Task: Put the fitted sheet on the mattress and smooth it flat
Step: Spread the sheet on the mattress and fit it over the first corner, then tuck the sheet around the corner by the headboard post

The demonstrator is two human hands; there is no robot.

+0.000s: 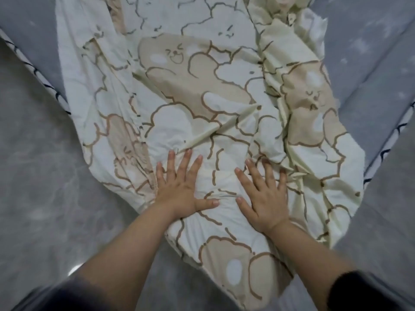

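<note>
1. One cream fitted sheet [202, 97] lies rumpled over one grey mattress [370, 52], long axis running bottom to top of frame.
2. Your left hand [179, 189] and right hand [265, 198], grip released, press flat at lower centre.

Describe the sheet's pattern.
Cream sheet with brown-outlined cartoon bears and tan patches; head view.

The floor [45, 176] is grey with pale, marble-like veins, and it shows at the near left and at the near right. It is glossy, with a small bright reflection [75, 269] of light on the near left. No wall, window or other furniture can be seen.
</note>
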